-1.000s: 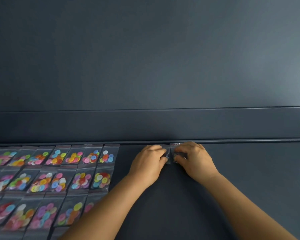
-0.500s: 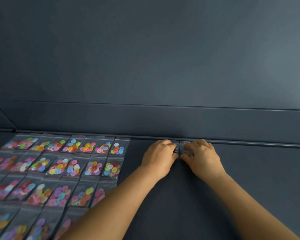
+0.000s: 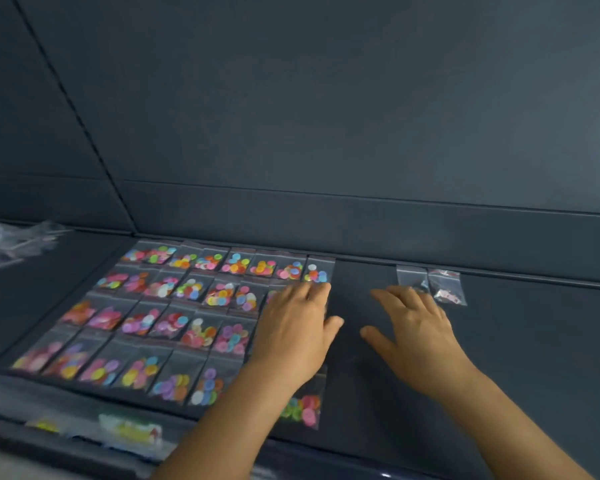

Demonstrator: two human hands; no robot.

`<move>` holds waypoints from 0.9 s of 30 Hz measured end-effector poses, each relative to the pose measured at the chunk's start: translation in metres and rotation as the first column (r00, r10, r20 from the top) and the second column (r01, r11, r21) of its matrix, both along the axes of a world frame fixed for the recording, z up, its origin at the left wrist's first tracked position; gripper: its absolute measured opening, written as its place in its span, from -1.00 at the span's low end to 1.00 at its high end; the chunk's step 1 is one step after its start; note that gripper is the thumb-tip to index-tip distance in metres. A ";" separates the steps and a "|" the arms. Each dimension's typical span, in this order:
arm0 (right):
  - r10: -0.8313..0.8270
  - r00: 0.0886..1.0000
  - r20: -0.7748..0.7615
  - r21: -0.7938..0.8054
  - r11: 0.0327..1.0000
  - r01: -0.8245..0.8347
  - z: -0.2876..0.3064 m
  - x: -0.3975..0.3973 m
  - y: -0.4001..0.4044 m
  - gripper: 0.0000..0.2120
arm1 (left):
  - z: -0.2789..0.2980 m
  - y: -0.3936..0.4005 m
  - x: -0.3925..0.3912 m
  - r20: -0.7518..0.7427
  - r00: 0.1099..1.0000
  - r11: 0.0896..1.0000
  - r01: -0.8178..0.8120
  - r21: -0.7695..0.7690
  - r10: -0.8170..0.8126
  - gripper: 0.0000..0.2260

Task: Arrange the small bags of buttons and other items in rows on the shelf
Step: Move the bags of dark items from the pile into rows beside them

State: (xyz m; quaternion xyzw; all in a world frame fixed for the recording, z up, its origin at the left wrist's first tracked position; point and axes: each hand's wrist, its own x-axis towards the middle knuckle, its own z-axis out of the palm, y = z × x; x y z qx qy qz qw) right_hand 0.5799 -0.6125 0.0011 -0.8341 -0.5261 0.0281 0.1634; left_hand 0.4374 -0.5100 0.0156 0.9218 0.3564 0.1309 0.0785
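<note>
Several small clear bags of coloured buttons (image 3: 191, 306) lie in rows on the left half of the dark shelf (image 3: 534, 358). Two small clear bags (image 3: 445, 287) sit side by side against the back ledge on the right. My left hand (image 3: 297, 336) hovers with spread fingers over the right edge of the button rows and holds nothing. My right hand (image 3: 416, 332) is spread open over bare shelf just in front of the two bags, its fingertips near the left one. A further button bag (image 3: 303, 407) lies under my left forearm.
A loose heap of clear bags (image 3: 14, 242) lies on the neighbouring shelf section at far left. More bags with yellow contents (image 3: 129, 427) sit along the front lip. The dark back wall (image 3: 326, 116) rises behind the ledge.
Both hands let go of the two small bags at the back ledge and pulled back toward me, fingers spreading. The left hand moved left toward the button rows. The view shifted left.
</note>
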 end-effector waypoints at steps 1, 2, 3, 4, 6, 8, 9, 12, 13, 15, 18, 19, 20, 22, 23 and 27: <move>0.029 0.999 0.012 0.004 1.000 -0.029 0.003 -0.017 0.003 -0.41 | 0.001 0.000 -0.019 0.002 1.000 1.000 -0.020 -0.004 0.020 -0.50; 0.058 0.998 0.020 0.013 0.998 -0.059 0.006 -0.034 0.006 -0.41 | 0.002 0.000 -0.038 0.003 0.999 0.999 -0.039 -0.008 0.039 -0.49; 0.085 0.996 0.023 0.023 0.996 -0.086 0.008 -0.051 0.010 -0.41 | 0.003 0.001 -0.057 0.005 0.998 0.998 -0.057 -0.013 0.057 -0.48; 0.110 0.994 0.025 0.031 0.993 -0.110 0.011 -0.069 0.014 -0.41 | 0.003 0.001 -0.076 0.008 0.997 0.997 -0.076 -0.016 0.076 -0.48; 0.154 0.988 0.026 0.031 0.988 -0.154 0.014 -0.104 0.022 -0.42 | 0.003 0.002 -0.115 0.011 0.994 0.994 -0.109 -0.014 0.109 -0.47; 0.197 0.980 0.021 0.027 0.980 -0.198 0.015 -0.138 0.030 -0.42 | 0.002 0.003 -0.152 0.014 0.989 0.989 -0.145 -0.024 0.145 -0.48; 0.218 0.976 0.016 0.024 0.976 -0.218 0.016 -0.155 0.034 -0.42 | 0.001 0.003 -0.170 0.013 0.986 0.986 -0.163 -0.032 0.163 -0.48; 0.282 0.959 0.003 0.015 0.959 -0.282 0.015 -0.204 0.045 -0.43 | -0.001 0.004 -0.224 0.011 0.979 0.978 -0.205 -0.038 0.206 -0.51; 0.305 0.952 -0.004 0.011 0.952 -0.305 0.014 -0.220 0.049 -0.43 | -0.001 0.004 -0.241 0.011 0.975 0.975 -0.220 -0.043 0.221 -0.52; 0.350 0.937 -0.020 0.009 0.937 -0.350 0.013 -0.250 0.059 -0.42 | -0.002 0.004 -0.274 0.011 0.965 0.964 -0.261 -0.045 0.262 -0.50; 0.407 0.913 -0.032 0.000 0.913 -0.407 0.010 -0.293 0.074 -0.42 | -0.003 0.008 -0.318 0.016 0.943 0.942 -0.333 -0.036 0.334 -0.49; 0.422 0.906 -0.032 -0.001 0.906 -0.423 0.010 -0.305 0.079 -0.43 | -0.004 0.010 -0.331 0.020 0.934 0.934 -0.357 -0.036 0.357 -0.49; 0.439 0.898 -0.034 0.000 0.899 -0.439 0.009 -0.317 0.085 -0.43 | -0.004 0.012 -0.342 0.025 0.925 0.925 -0.377 -0.037 0.378 -0.49; 0.473 0.880 -0.044 0.002 0.881 -0.473 0.008 -0.340 0.096 -0.43 | -0.006 0.016 -0.364 0.053 0.909 0.911 -0.411 -0.043 0.413 -0.49; 0.490 0.871 -0.047 -0.001 0.872 -0.490 0.007 -0.350 0.103 -0.43 | -0.008 0.019 -0.373 0.071 0.900 0.903 -0.428 -0.046 0.430 -0.50; 0.543 0.838 -0.053 -0.004 0.839 -0.544 0.003 -0.385 0.131 -0.43 | -0.014 0.037 -0.407 0.109 0.864 0.871 -0.487 -0.065 0.492 -0.51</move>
